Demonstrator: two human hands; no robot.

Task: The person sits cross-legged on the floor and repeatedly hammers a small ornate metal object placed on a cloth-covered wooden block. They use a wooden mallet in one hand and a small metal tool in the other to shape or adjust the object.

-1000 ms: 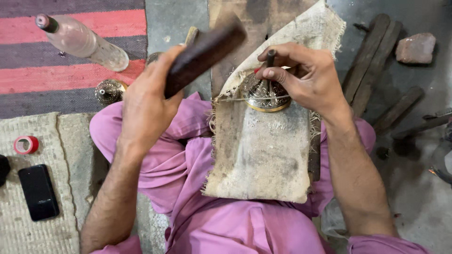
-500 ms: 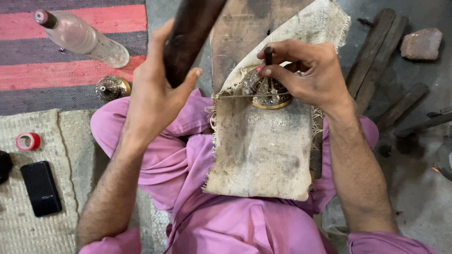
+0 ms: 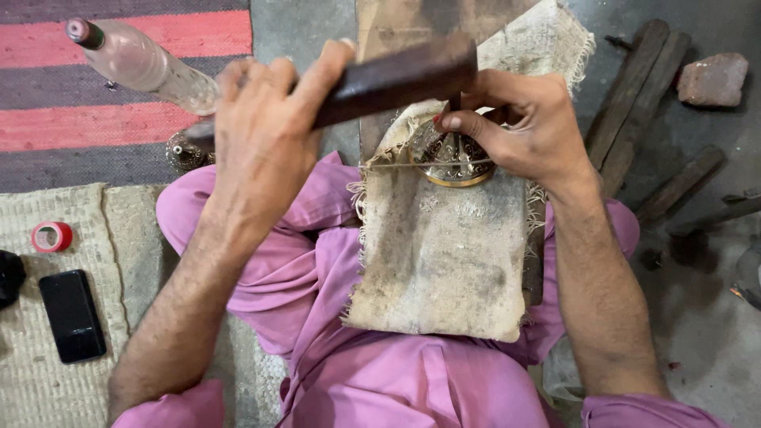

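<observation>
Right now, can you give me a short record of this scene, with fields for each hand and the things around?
left hand: grips dark wooden block, held over the work
right hand: holds thin tool upright on round brass piece
support: worn cloth over a board on the lap
left side: plastic bottle, red tape roll, black phone
right side: wooden sticks, stone

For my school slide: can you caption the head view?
Left hand swings a wooden mallet; right hand steadies a brass piece.
</observation>
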